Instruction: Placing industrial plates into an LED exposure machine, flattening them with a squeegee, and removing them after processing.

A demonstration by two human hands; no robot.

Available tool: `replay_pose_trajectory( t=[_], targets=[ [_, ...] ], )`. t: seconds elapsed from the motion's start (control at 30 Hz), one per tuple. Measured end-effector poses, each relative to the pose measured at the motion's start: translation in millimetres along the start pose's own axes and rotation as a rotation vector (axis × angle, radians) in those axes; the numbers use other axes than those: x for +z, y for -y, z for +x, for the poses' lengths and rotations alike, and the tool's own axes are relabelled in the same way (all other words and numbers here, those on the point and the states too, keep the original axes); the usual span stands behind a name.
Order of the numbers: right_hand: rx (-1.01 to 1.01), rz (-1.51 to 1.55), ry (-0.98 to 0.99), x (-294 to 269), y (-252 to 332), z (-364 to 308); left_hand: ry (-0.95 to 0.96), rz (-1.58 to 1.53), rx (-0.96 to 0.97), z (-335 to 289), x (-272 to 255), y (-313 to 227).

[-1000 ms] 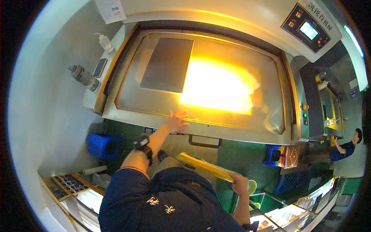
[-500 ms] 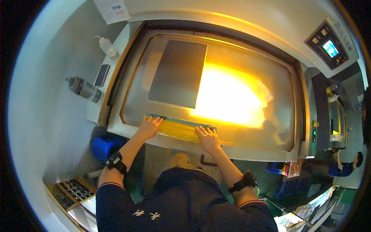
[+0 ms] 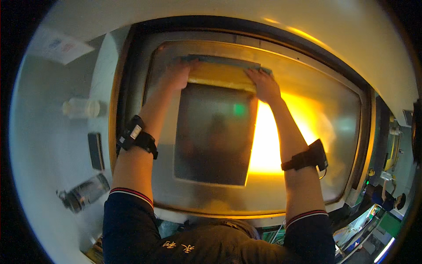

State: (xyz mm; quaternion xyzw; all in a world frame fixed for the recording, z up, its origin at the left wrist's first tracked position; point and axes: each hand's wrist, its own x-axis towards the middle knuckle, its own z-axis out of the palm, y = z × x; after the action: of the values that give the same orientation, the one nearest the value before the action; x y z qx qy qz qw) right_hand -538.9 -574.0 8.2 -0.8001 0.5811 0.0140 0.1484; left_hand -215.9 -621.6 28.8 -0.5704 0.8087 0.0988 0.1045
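A pale rectangular label (image 3: 57, 45) with small coloured marks is seen stuck on the white housing at the upper left, tilted and blurred. Below it, on the white ledge (image 3: 52, 145) left of the machine, a clear plastic bottle (image 3: 82, 108) lies on its side, a small dark flat rectangle (image 3: 95, 151) rests nearer, and a second clear bottle with a dark cap (image 3: 83, 192) lies at the lower left.

The middle of the view is filled by a wide glass bed (image 3: 307, 132), smooth and shiny, framed in dull metal with rounded corners and lit from beneath by a strong orange-yellow glow on its right half. A dark grey plate (image 3: 213, 136), flat, rectangular and matt, lies on the glass left of the glow.

A thin yellow sheet (image 3: 220, 75), with a grey-green strip along its far edge, is laid flat on the glass just beyond the far end of the dark plate. It is pressed down by both hands: the left hand (image 3: 176, 75) lies on its left end, the right hand (image 3: 263, 83) on its right end, palms down, fingers held loosely together and flat on the sheet, with nothing pinched. The sheet is spanned between the two hands, its middle left bare. A dark band is worn on each wrist, and dark sleeves with striped cuffs are seen at the lower edge
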Motion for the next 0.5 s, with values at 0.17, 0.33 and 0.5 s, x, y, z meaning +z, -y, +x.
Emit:
replay_pose_trajectory(
  t=[0.17,0.33,0.5],
  targets=[
    [-0.05,-0.15,-0.23,11,-33,77,-0.025,-0.084,0.043,80,12,31],
    [-0.037,-0.209,-0.254,18,-14,42,-0.18,-0.075,0.076,40,21,23],
    [-0.127,-0.094,-0.207,49,27,-96,0.023,-0.034,-0.026,-108,30,-39]
  ],
)
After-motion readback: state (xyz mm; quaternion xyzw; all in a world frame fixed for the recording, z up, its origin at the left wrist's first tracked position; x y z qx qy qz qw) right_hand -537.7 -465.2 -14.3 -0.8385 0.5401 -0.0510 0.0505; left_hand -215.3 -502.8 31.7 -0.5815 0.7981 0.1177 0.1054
